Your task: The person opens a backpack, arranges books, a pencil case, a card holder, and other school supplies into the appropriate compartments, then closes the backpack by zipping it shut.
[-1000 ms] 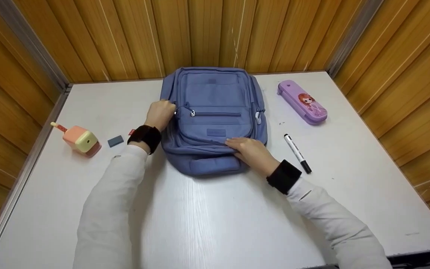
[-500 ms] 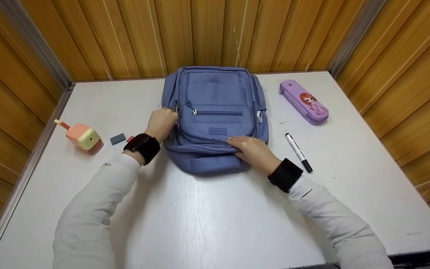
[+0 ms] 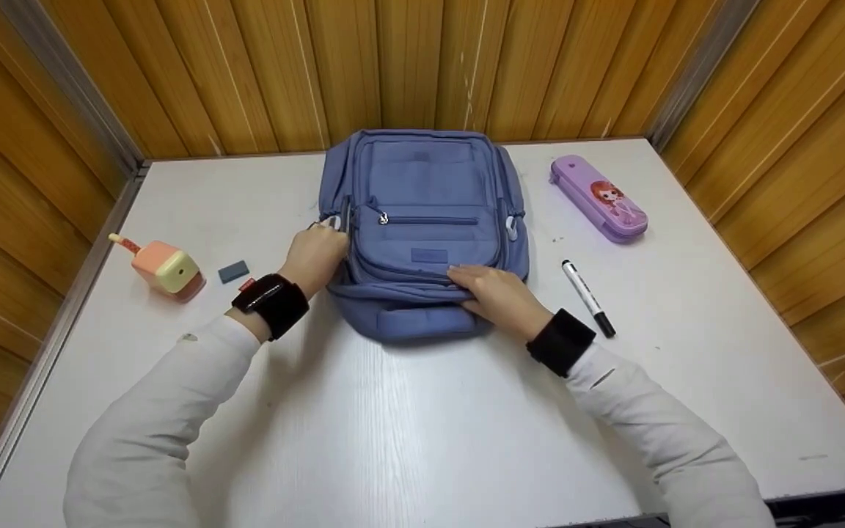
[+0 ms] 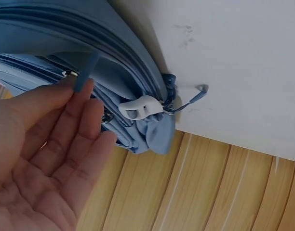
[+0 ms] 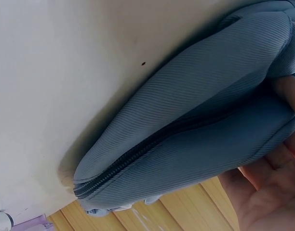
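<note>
One blue backpack (image 3: 422, 176) by the far edge of the white surface (image 3: 364, 440) | left hand (image 3: 315, 254) pinching a pull tab (image 4: 88, 70) | right hand's (image 3: 505, 302) got hold of the bag's near end

The left hand (image 3: 314, 257) works the side of the blue backpack (image 3: 426, 176), the right hand (image 3: 505, 302) holds its lower front! Purple case (image 3: 598, 199) and marker (image 3: 586, 293) lie right; left, a pink-and-yellow sharpener (image 3: 168, 270) sits near a grey block (image 3: 233, 272).
</note>
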Tool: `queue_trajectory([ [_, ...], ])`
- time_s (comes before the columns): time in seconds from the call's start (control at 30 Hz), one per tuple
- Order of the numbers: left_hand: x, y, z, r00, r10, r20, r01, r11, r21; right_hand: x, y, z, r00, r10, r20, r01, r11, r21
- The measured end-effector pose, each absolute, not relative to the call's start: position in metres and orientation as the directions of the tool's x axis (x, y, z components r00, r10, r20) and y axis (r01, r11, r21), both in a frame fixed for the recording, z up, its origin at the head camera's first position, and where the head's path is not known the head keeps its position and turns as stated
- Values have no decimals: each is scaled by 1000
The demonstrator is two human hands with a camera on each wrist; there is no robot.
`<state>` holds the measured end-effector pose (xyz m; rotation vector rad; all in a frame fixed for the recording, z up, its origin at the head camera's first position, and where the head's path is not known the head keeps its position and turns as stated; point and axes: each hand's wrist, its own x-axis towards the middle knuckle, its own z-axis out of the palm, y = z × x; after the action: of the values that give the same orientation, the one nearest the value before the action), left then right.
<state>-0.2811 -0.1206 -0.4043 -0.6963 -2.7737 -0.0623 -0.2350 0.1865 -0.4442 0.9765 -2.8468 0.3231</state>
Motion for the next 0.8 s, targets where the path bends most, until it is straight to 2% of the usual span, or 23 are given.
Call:
queue_trajectory([
  [0.47, -259, -115, -395, -857, 446, 258, 467, 884, 25, -235, 185, -445, -802, -577, 155, -597, 777, -200],
  [0.6, -254, -112, -391, -850, 461, 256, 478, 879, 5, -235, 184, -445, -810, -566, 151, -586, 784, -204],
  [0.8, -250, -105, -384, -870, 470, 149, 479, 878, 29, -234, 184, -443, -808, -566, 165, -589, 782, -201],
])
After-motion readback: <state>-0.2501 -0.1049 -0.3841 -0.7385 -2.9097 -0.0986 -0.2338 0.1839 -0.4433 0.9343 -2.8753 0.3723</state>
